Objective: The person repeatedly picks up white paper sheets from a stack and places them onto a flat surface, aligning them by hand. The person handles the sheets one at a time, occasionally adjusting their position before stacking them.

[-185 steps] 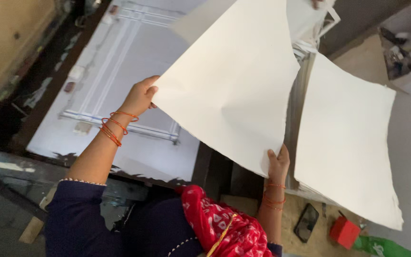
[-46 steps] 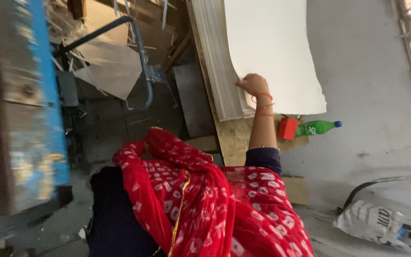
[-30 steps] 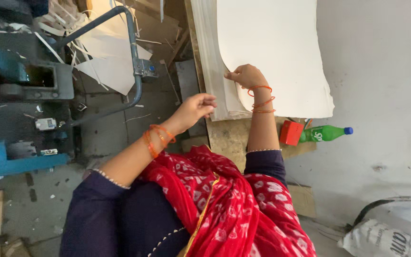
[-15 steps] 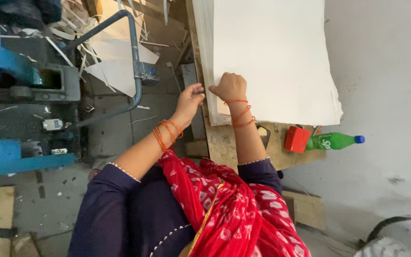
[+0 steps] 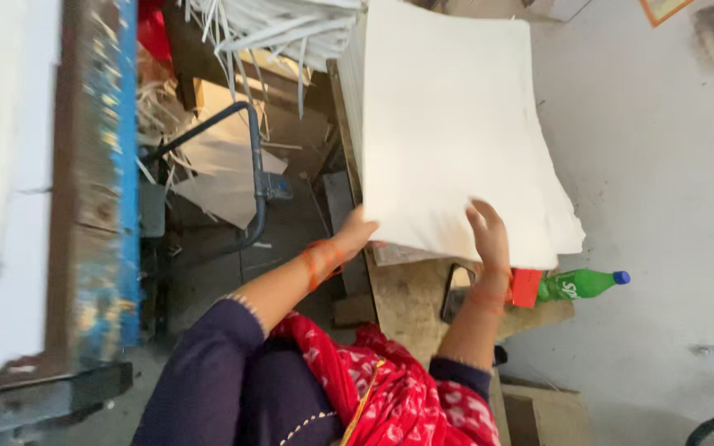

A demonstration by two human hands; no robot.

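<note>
Paper stack (image 5: 456,140) hides left hand's (image 5: 359,231) fingertips; top edge cut off.

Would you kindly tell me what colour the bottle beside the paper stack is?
The bottle is green with a blue cap, seen in the head view.

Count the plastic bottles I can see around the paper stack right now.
1. A green bottle with a blue cap lies on its side on the floor, just right of the red box, below the corner of the paper stack. Others may be hidden under the sheets.
</note>
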